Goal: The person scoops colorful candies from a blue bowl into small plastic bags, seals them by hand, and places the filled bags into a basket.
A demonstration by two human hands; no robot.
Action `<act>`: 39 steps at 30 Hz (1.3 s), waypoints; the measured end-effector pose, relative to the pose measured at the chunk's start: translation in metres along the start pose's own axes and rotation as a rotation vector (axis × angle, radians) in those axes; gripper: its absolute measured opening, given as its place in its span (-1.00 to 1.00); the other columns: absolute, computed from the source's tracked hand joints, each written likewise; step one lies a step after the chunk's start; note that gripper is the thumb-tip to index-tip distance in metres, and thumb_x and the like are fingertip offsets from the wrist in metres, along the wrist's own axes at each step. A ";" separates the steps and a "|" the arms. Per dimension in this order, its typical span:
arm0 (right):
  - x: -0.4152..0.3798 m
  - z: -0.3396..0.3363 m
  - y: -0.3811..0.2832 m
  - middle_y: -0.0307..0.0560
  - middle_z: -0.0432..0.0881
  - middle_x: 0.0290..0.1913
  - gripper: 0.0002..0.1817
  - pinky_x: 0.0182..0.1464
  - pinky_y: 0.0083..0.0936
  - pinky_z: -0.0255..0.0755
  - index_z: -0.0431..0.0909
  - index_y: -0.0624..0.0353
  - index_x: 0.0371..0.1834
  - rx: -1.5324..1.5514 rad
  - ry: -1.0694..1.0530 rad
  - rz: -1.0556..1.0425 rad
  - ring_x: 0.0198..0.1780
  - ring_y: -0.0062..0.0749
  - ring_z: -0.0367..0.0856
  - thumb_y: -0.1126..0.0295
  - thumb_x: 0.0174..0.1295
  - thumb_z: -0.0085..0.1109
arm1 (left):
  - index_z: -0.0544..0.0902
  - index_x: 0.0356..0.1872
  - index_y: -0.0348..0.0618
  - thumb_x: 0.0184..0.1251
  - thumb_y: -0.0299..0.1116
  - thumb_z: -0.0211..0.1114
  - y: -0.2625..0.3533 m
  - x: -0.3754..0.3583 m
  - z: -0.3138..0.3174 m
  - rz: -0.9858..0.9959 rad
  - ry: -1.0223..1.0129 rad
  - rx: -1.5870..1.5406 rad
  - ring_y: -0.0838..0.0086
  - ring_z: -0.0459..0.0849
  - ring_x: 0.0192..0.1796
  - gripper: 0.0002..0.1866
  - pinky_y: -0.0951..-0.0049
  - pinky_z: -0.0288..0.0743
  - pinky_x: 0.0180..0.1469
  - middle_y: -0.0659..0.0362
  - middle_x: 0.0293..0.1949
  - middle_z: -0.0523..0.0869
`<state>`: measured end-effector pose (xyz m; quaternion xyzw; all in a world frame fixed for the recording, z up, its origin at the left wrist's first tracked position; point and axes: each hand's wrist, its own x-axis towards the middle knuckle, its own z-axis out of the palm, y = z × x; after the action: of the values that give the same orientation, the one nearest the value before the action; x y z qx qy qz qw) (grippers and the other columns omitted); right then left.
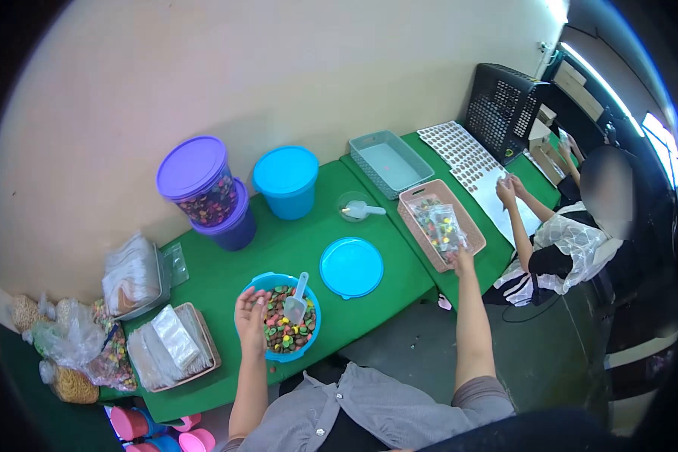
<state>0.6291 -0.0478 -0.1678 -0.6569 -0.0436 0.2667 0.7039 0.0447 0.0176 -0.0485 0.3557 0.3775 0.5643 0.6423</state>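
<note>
My right hand [462, 258] reaches to the near end of the pink basket [474, 233], its fingers on a small clear packet [446, 222] of colourful candies lying among other filled packets. My left hand [251, 316] is raised at the left rim of the blue tub [314, 329], with the fingers loosely bent and nothing visible in them. Brown, green, yellow and red candies [280, 337] fill this tub. A clear scoop [296, 307] rests on them, handle pointing up and away from me.
Beyond the tub lie a blue lid [352, 267] and a small bowl with a white scoop [363, 210]. Purple tubs [230, 222] and a blue bucket [286, 184] stand by the wall. Plastic bags fill a basket [203, 361] at left. A co-worker [572, 241] sits at right.
</note>
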 end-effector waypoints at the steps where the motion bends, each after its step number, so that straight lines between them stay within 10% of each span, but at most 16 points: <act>1: 0.018 -0.008 0.005 0.10 0.54 -0.12 -0.45 -0.21 -0.36 0.60 0.23 0.19 0.38 -0.131 0.023 -0.036 -0.22 -0.18 0.64 0.21 0.40 0.06 | 0.39 0.19 -0.27 0.37 -0.52 0.19 0.006 -0.002 -0.008 0.038 0.050 0.019 0.27 0.59 0.16 -0.62 0.32 0.46 0.28 0.04 0.04 0.57; 2: 0.024 -0.003 0.010 0.10 0.54 -0.12 -0.45 -0.21 -0.36 0.60 0.23 0.19 0.38 -0.137 0.001 -0.028 -0.22 -0.18 0.64 0.21 0.40 0.06 | 0.40 0.17 -0.30 0.37 -0.56 0.18 0.011 -0.005 -0.018 0.079 0.105 0.040 0.28 0.60 0.15 -0.63 0.34 0.48 0.26 0.03 0.03 0.58; 4: 0.028 0.022 0.024 0.12 0.50 -0.04 -0.51 0.02 -0.36 0.52 0.35 0.16 0.30 -0.593 0.642 -0.436 -0.06 -0.22 0.55 0.38 0.29 0.11 | 0.41 0.16 -0.30 0.36 -0.56 0.18 0.015 -0.009 -0.050 0.150 0.160 0.070 0.34 0.60 0.13 -0.64 0.37 0.48 0.24 0.03 0.02 0.57; 8: -0.071 0.126 0.008 0.07 0.46 0.01 -0.52 0.04 -0.40 0.39 0.37 0.12 0.30 -0.565 0.193 -0.606 -0.11 -0.29 0.49 0.40 0.28 0.11 | 0.42 0.16 -0.30 0.28 -0.54 0.24 0.025 -0.020 -0.117 0.324 0.402 0.645 0.27 0.55 0.16 -0.58 0.26 0.40 0.28 -0.03 0.08 0.54; 11: -0.204 0.217 -0.010 -0.03 0.44 0.03 -0.57 -0.13 -0.45 0.32 0.41 0.12 0.26 -0.422 -0.249 -0.652 -0.21 -0.40 0.37 0.43 0.30 0.10 | 0.43 0.22 -0.21 0.05 -0.44 0.39 0.027 -0.039 -0.166 0.272 0.544 1.631 -0.04 0.33 0.35 -0.37 0.06 0.20 0.39 -0.18 0.25 0.41; 20: -0.486 0.333 0.013 -0.05 0.42 0.04 -0.71 -0.24 -0.57 0.40 0.55 0.12 0.08 -0.404 -1.258 -0.649 -0.30 -0.48 0.43 0.49 0.30 0.08 | 0.44 0.26 -0.16 0.16 -0.38 0.36 0.044 -0.063 -0.211 0.281 0.469 1.452 -0.07 0.35 0.34 -0.41 0.06 0.22 0.38 -0.13 0.35 0.38; 26: -0.536 0.358 0.083 -0.10 0.53 -0.19 -0.78 -0.31 -0.55 0.39 0.59 0.18 -0.01 -0.489 -1.427 -0.459 -0.39 -0.48 0.44 0.45 0.31 0.09 | 0.61 0.10 -0.15 0.12 -0.43 0.36 0.056 -0.075 -0.260 0.255 0.351 1.631 0.02 0.50 0.23 -0.56 0.15 0.37 0.27 -0.02 0.19 0.58; 30: -0.569 0.363 0.143 -0.10 0.60 -0.42 -0.74 -0.41 -0.52 0.43 0.60 0.27 -0.12 -0.504 -1.476 0.048 -0.49 -0.49 0.53 0.29 0.36 0.08 | 0.69 -0.10 -0.11 0.12 -0.45 0.32 0.067 -0.077 -0.267 0.271 0.292 1.477 0.19 0.65 0.02 -0.72 0.17 0.45 0.07 0.11 -0.09 0.74; 39: -0.583 0.367 0.177 -0.17 0.63 -0.43 -0.69 -0.34 -0.60 0.44 0.59 0.29 -0.16 -0.709 -1.446 -0.013 -0.42 -0.55 0.57 0.21 0.36 0.15 | 0.68 -0.02 0.02 0.17 -0.40 0.34 0.090 -0.099 -0.261 0.539 0.159 1.575 0.29 0.62 0.09 -0.69 0.13 0.39 0.20 0.23 -0.02 0.71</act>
<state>-0.0760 0.0301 -0.1184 -0.5058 -0.5743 0.5922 0.2524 -0.2351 -0.0632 -0.0811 0.7378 0.6078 0.2931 0.0201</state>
